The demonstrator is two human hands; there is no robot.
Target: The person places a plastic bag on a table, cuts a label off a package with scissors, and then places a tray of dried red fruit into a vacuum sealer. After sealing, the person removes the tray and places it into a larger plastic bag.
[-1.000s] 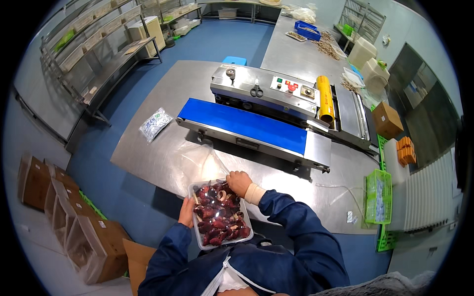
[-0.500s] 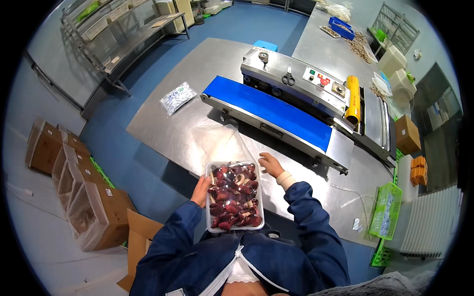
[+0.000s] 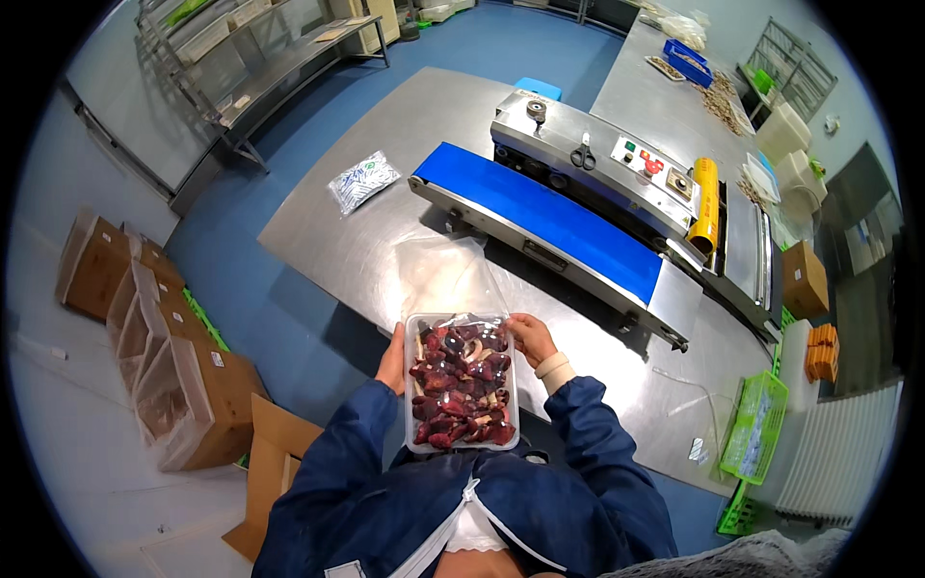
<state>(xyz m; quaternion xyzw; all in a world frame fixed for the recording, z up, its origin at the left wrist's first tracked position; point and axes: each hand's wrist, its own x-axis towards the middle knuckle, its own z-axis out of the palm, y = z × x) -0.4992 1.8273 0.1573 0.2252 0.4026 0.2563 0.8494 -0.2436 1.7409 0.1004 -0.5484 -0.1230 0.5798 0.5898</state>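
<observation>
A clear plastic tray of dark red mushrooms (image 3: 462, 385), inside a transparent bag, is held close to my body at the table's front edge. My left hand (image 3: 390, 363) grips the tray's left side, its fingers partly hidden behind the rim. At the upper right corner, my right hand (image 3: 530, 339) is closed on the bag's film. The loose, flat end of the clear bag (image 3: 443, 275) stretches away from the tray over the steel table (image 3: 332, 255).
Beyond the bag stands a sealing machine (image 3: 588, 159) with a blue conveyor belt (image 3: 540, 226); scissors (image 3: 583, 152) lie on top. A packet of small sachets (image 3: 363, 181) is on the table's left. Cardboard boxes (image 3: 222, 405) stand at left, a green basket (image 3: 756, 424) at right.
My right hand has moved in from beside the tray and closed on the bag at its upper right corner. My left hand still holds the left side. The view has shifted slightly.
</observation>
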